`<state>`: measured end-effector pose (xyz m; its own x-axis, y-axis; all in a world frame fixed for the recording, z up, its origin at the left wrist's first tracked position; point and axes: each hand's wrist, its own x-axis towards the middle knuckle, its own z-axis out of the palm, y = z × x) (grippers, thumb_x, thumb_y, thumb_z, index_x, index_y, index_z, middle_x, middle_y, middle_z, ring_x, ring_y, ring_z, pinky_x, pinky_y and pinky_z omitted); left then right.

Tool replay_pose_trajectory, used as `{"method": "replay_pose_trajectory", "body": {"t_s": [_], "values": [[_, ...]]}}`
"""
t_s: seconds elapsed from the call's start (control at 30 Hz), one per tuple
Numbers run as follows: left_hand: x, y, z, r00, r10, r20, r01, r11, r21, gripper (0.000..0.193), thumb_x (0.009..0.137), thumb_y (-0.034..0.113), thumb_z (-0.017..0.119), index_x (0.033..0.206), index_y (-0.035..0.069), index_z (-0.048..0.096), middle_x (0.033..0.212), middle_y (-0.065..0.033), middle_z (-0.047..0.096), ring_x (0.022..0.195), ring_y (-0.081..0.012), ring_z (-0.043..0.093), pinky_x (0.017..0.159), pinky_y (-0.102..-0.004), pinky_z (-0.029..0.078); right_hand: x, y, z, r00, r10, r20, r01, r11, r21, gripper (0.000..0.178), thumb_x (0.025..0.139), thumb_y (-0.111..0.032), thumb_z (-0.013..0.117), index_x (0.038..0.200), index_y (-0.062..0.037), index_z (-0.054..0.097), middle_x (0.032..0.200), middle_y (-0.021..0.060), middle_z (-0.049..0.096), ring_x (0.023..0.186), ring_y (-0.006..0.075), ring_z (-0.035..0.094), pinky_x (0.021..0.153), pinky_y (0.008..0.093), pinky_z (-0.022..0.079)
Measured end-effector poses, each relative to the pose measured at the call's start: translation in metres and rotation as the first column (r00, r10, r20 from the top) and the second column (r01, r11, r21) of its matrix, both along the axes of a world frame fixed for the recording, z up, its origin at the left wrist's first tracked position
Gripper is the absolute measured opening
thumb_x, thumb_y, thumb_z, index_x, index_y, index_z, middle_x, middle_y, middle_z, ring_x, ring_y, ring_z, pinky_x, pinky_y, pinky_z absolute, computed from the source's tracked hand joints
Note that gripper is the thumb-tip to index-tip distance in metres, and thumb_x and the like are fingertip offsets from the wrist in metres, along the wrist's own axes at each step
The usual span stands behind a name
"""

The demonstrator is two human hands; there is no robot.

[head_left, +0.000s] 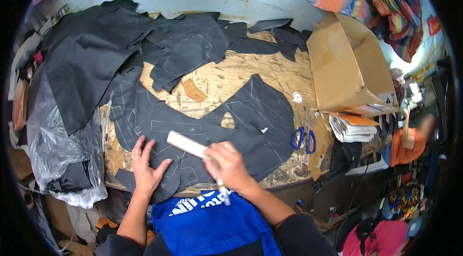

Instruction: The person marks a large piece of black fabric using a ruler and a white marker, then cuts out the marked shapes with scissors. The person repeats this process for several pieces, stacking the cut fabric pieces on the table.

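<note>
Black cloth mid-marking: left hand flat, fingers spread, pinning it; right hand clamped on ruler. Next likely needs steady ruler.

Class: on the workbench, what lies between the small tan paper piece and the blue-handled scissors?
In the head view, a black fabric piece marked with chalk outlines lies between the tan paper piece and the scissors.
</note>
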<state>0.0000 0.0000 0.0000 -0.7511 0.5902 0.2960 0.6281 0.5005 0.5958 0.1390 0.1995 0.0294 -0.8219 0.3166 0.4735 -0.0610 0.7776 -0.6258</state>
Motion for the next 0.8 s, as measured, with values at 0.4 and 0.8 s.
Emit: {"method": "replay_pose_trajectory", "body": {"t_s": [0.4, 0.8], "values": [[-0.026, 0.025, 0.029, 0.899, 0.385, 0.207, -0.326, 0.906, -0.268, 0.100, 0.047, 0.021, 0.088, 0.134, 0.005, 0.040, 0.085, -0.0115, 0.058, 0.075, -0.0253, 0.058, 0.072, -0.0353, 0.047, 0.195, 0.146, 0.008, 0.324, -0.922, -0.213, 0.906, 0.368, -0.212, 0.025, 0.076, -0.003, 0.068, 0.098, 0.0064, 0.059, 0.085, 0.0116, 0.064, 0.072, 0.0156, 0.061, 0.066, 0.0270, 0.050], [-0.069, -0.007, 0.025, 0.936, 0.182, 0.301, -0.197, 0.980, 0.020, 0.021, 0.072, 0.013, 0.071, 0.086, -0.002, 0.067, 0.067, -0.0087, 0.065, 0.059, -0.0131, 0.056, 0.057, -0.0295, 0.044, 0.181, 0.149, -0.010, 0.434, -0.881, -0.191, 0.824, 0.473, -0.312, 0.024, 0.075, -0.001, 0.068, 0.096, 0.0064, 0.057, 0.087, 0.0105, 0.063, 0.074, 0.0147, 0.060, 0.068, 0.0257, 0.048]]}}
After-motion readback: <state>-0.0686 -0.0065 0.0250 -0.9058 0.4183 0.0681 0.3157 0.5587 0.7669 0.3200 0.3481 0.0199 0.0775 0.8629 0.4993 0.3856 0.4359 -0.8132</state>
